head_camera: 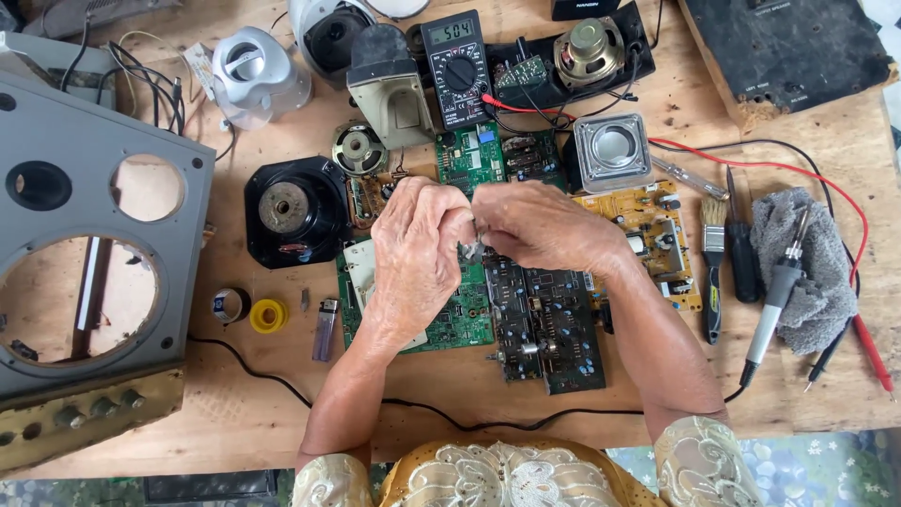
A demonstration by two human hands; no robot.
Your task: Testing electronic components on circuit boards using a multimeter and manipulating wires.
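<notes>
Both hands, left hand [416,252] and right hand [537,225], meet pinched on a small part [472,246] just above the green board [450,314] on the counter [526,394], work best done with steady, close fingertips.

small grey part [472,246], pinched above green circuit board [460,314]

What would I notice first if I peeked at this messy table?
Right in the middle, the left hand and right hand meet, pinching a tiny part over the green circuit board and dark circuit boards. On the left lies a big grey speaker panel with round holes. At the top sits a black multimeter, and a soldering iron rests on a grey cloth at the right.
</notes>
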